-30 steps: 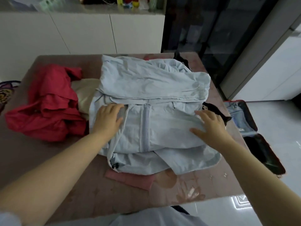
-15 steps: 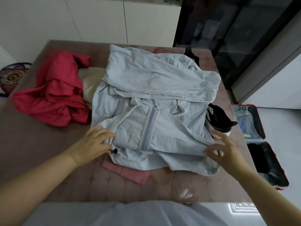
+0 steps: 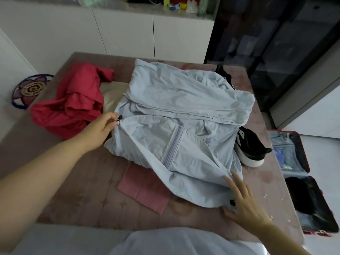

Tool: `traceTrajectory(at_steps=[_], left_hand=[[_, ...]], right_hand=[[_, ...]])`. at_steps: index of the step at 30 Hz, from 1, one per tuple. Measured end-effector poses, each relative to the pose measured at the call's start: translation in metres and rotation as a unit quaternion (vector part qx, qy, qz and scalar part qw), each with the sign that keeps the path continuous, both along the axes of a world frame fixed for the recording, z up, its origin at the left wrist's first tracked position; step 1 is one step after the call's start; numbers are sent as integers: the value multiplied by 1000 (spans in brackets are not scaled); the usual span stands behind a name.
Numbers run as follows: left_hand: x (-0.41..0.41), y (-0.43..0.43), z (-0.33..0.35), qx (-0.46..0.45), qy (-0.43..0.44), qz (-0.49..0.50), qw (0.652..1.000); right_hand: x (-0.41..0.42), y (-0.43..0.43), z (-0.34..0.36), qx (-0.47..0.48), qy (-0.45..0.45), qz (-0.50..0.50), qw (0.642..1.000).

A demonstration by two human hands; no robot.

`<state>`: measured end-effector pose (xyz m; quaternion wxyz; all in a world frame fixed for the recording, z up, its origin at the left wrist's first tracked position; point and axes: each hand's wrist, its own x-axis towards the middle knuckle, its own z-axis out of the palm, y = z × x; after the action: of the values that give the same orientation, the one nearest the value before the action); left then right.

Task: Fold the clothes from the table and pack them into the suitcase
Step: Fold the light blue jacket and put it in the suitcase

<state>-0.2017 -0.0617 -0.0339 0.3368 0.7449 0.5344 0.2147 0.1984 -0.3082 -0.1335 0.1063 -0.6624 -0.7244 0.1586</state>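
Gripping, left hand [image 3: 99, 129]: fingers curled, pinching one hem corner of the light-blue thin-fabric zip jacket [image 3: 184, 111], beside a small black drawstring toggle [image 3: 120, 120], left of centre.
Right hand [image 3: 242, 201]: relaxed, fingers straight and spread, with the tips lying on the jacket's other hem corner at lower right. The thumb lies just beside the fabric and nothing is grasped.
Jacket position: spread over the middle of the frame on the table, zipper up. The hem runs in a diagonal line between the two hands, and a sleeve lies folded across the upper part.
Table [image 3: 73, 190]: mauve quilted-pattern top, filling the lower and middle frame.
Red crumpled garment [image 3: 73, 107]: centre left, just behind the left hand.
Cream cloth [image 3: 112, 92]: between the red garment and the jacket, partly under the jacket.
Pink flat rectangular cloth [image 3: 143, 188]: below centre, far edge under the jacket hem.
Black sneaker with white sole [image 3: 252, 150]: right of centre, against the jacket's right edge.
Red-edged open suitcase [image 3: 304, 153]: right edge of the frame, on the floor beside the table. The upper half holds blue denim and the lower half is dark.
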Motion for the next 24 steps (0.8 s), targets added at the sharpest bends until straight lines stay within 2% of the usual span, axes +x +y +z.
traceTrajectory(at_steps=[7,10,15,19,21,24], left_hand=[[17,26,1,14,61,45,997],[26,37,-11,-1,71,71,995],[43,43,-24,0,90,108,990],[38,51,-25,-39,126,111,985],[32,56,-24,-69,124,114,983],[20,60,-16,-85,85,118,986]], right_hand=[[13,13,21,-45,-60,3,997],[-2,9,16,-94,-63,-44,993],[-22,7,3,-13,-91,-148,985],[-17,12,15,9,-99,-172,980],[-11,12,26,0,-60,-209,976],[7,16,46,-11,73,-254,965]])
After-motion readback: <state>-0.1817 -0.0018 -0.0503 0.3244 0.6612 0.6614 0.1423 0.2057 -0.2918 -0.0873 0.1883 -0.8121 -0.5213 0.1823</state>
